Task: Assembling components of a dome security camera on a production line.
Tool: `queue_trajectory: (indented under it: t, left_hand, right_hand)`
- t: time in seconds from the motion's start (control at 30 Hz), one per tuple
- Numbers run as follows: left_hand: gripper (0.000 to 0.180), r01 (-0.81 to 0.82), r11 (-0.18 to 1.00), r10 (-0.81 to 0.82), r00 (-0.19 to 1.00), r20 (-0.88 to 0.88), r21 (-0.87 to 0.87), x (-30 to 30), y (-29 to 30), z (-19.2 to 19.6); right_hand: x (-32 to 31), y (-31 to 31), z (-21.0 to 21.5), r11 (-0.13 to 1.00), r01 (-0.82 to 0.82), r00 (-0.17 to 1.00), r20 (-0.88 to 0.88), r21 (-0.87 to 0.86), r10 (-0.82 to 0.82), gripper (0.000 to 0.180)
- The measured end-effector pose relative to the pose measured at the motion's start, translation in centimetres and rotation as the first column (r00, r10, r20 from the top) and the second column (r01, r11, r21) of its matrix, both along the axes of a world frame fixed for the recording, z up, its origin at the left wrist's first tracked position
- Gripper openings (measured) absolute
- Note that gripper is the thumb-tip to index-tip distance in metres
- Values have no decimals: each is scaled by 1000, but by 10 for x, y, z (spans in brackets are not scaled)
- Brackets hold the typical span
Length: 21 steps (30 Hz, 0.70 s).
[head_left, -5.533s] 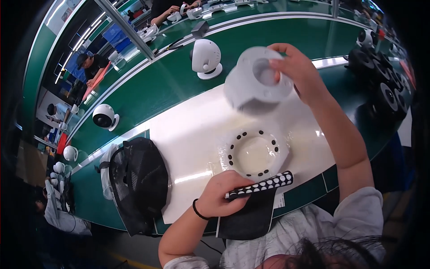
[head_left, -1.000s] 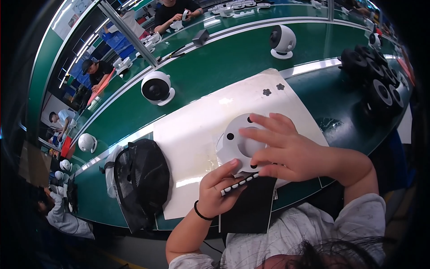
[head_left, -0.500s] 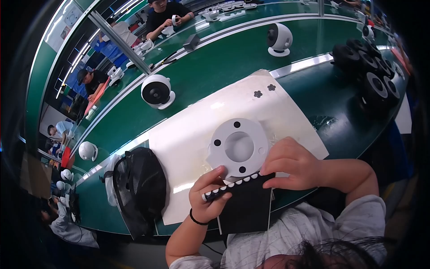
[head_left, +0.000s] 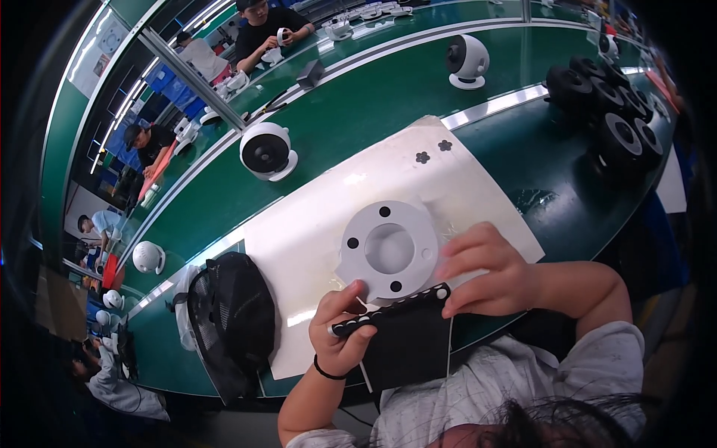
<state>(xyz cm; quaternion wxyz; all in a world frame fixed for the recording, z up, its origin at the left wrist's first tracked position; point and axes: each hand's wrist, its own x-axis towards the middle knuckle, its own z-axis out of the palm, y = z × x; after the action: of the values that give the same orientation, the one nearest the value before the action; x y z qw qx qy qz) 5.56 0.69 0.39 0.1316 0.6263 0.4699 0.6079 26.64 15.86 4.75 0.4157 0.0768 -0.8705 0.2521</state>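
Observation:
A white round base [head_left: 357,265] with a domed hollow in its middle lies on the pale work mat. Three black round pads sit around its ring, and a bare round recess shows at its right. My left hand [head_left: 340,336] pinches the folded top edge of a black sheet of round pads [head_left: 407,343], just below the base. Black dots with white rims line that fold. Close to the sheet's right end and the base's right side is my right hand [head_left: 485,272], thumb and fingers apart, slightly blurred, with nothing visible between them.
To the left lies a black mesh bag [head_left: 239,313]. White ball-shaped devices [head_left: 267,151] stand on the green bench beyond the mat [head_left: 299,224]. Two flower-shaped dark pieces [head_left: 423,157] rest on the mat's far corner. Several black round units [head_left: 627,142] cluster at right. Other people work farther off.
My right hand has lifted its fingers from the sheet's end and spread them. The sheet's folded edge has tipped, showing its dots differently. The view has shifted slightly.

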Motion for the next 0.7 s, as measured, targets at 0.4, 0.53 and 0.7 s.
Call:
queue_trajectory:
  t: [0.4, 0.53, 0.7]
  left_hand:
    - [28, -2, 996, 24, 970, -243, 90, -10, 9, -3]
    - [27, -19, 998, 36, 962, -271, 64, -14, 11, -3]
    - [26, -38, 998, 49, 954, -295, 44, -17, 13, -5]
  right_hand:
    - [-26, 26, -4, 887, 130, 952, 306, -444, 14, 8]
    - [-29, 29, -7, 881, 87, 947, 312, -465, 71, 8]
    - [-27, 36, -15, 980, 196, 965, 171, 27, -198, 17]
